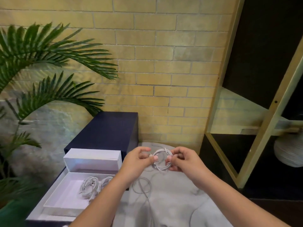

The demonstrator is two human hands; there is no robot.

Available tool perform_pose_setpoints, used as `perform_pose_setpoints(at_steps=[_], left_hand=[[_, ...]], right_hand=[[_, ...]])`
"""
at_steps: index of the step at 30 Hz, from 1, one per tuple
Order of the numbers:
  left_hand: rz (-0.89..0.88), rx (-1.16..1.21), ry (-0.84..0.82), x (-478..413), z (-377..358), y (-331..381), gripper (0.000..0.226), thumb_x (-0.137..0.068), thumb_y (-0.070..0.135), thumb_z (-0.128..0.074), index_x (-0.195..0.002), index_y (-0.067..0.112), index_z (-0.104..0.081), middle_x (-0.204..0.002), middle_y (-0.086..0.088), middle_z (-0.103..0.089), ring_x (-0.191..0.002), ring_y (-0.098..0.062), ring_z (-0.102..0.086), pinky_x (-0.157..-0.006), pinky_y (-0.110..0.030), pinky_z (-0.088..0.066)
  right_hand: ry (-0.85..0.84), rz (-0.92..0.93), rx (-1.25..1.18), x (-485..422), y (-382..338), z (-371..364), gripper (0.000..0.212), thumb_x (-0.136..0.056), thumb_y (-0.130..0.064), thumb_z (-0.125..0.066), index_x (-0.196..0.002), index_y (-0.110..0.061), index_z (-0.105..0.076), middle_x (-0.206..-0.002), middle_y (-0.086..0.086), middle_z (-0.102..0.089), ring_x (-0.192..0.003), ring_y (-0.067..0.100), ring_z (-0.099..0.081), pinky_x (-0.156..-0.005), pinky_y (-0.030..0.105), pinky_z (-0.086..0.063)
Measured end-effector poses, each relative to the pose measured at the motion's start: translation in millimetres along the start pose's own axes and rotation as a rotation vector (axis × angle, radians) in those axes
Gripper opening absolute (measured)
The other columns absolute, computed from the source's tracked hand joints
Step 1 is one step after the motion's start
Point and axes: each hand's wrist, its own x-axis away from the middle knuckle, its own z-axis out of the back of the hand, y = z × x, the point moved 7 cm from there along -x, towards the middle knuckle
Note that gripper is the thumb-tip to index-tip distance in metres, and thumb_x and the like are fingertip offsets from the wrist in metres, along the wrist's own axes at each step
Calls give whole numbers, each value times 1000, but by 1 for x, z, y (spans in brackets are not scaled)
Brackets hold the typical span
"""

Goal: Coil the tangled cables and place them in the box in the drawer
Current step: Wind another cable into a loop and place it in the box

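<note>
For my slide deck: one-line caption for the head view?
Mid-task, left hand and right hand pinch a white coil; two coils lie in the box.

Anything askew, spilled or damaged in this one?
Nothing looks damaged or spilled. The left hand and right hand grip a tidy coil; two finished coils sit in the white box. Only one loose cable sprawls on the grey surface below the hands, apparently not yet coiled.

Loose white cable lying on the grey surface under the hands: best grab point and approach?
Probably pinch the loose cable at its rounded loop, from above and from the right. It lies flat on the grey surface, the loop's right arc is clear, and the left forearm sits close on its left.
</note>
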Motion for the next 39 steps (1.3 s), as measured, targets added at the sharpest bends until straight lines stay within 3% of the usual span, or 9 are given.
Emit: perform_pose_setpoints(at_steps=[4, 9, 12, 17, 20, 23, 28, 32, 39], left_hand=[[-26, -82, 105, -3, 31, 7, 23, -73, 22, -83, -92, 18, -71, -82, -1, -73, -68, -2, -67, -70, -15, -51], [-80, -191, 157, -2, 89, 4, 15, -75, 21, -81, -85, 27, -72, -82, 7, -73, -81, -3, -68, -76, -19, -53], [-77, -239, 93, -3, 127, -6, 20, -78, 19, -79, -96, 26, -73, -90, 7, -73, -89, -4, -67, -82, -22, -54], [-51, -481, 45, -6, 200, -32, 29, -87, 20, -69, -116, 19, -69, -97, 10, -68, -96, -12, -66, -90, -27, -51], [-35, -684, -12, -8, 230, -47, 6, -87, 29, -63, -84, 30, -58, -80, 9, -51, -75, -13, -51, -74, -24, -42], [8, -790, -38, -9, 243, -70, 24, -88, 21, -61, -67, 16, -49, -64, 1, -45, -60, -12, -39, -54, -21, -29], [42, -856, -11, -11, 257, -96, 11, -86, 20, -65, -93, 22, -74, -71, 12, -58, -63, -2, -51, -50, -9, -34], [72, -920, 8, -8, 259, -112, 12, -85, 19, -62, -86, 18, -74, -67, 8, -58, -67, -12, -56, -52, -16, -34], [129, -935, 58, -5, 259, -131, 25, -87, 17, -62, -111, 15, -67, -100, -6, -68, -87, -22, -64, -74, -29, -52]], right_hand=[[-17, 16, -36, -6, -5, -28, 12, -87, -4, -67, -96, 2, -61, -84, 18, -67, -73, 16, -67, -66, 23, -57], [-50, 29, -60, -19, -10, -87, 11, -84, -5, -70, -89, -3, -60, -84, 21, -65, -70, 19, -65, -65, 25, -56], [-153, 5, -73, -23, -5, -128, 8, -87, -6, -66, -92, -10, -61, -86, 11, -66, -72, 13, -66, -69, 23, -55], [-316, 86, 532, -25, 19, -184, 29, -87, -28, -70, -113, -18, -63, -108, 2, -65, -95, 15, -62, -92, 33, -51], [-363, 101, 871, -27, 38, -205, 44, -89, -36, -64, -129, -19, -55, -125, 1, -52, -116, 18, -52, -99, 30, -42], [-348, 79, 1015, -28, 53, -212, 55, -88, -42, -63, -137, -22, -48, -136, -3, -39, -127, 19, -39, -107, 34, -36], [-329, 13, 1173, -27, 67, -217, 59, -88, -44, -62, -140, -24, -43, -148, -1, -32, -134, 25, -32, -109, 42, -34], [-353, -9, 1227, -25, 72, -217, 63, -87, -41, -63, -143, -21, -41, -151, -1, -30, -135, 26, -30, -111, 42, -32], [-375, -10, 1292, -23, 74, -220, 68, -88, -39, -64, -147, -20, -35, -157, -4, -26, -140, 26, -28, -113, 41, -31]])
